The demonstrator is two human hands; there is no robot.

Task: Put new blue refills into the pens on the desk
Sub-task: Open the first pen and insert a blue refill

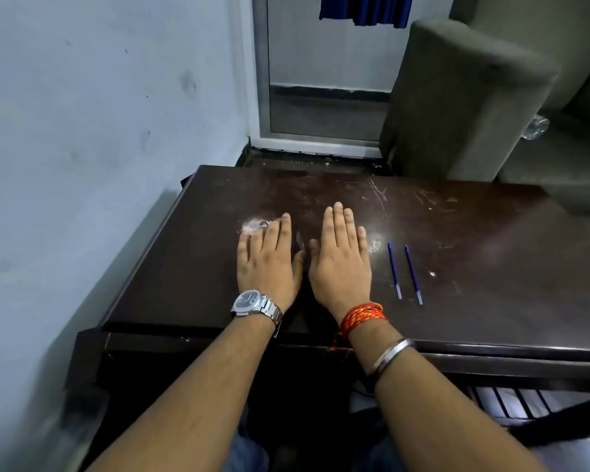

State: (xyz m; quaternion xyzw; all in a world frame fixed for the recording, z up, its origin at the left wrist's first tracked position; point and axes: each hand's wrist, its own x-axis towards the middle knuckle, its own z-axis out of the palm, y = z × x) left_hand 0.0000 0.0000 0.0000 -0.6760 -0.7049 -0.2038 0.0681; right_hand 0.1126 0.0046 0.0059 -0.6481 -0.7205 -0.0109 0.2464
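Two thin blue refills lie side by side on the dark wooden desk [457, 233]: the left refill [394, 270] and the right refill [413, 274], both pointing away from me. My right hand [341, 257] rests flat, palm down, just left of them, holding nothing. My left hand [266, 257] lies flat beside it, fingers together, a watch on its wrist. A small dark, pen-like object [299, 239] shows partly in the gap between my hands; I cannot tell what it is. No other pen is visible.
A pale wall runs along the desk's left edge. A grey-green sofa [474, 97] stands behind the desk at the right, with a glass door frame [321, 97] behind the middle. A small white speck [433, 274] lies right of the refills.
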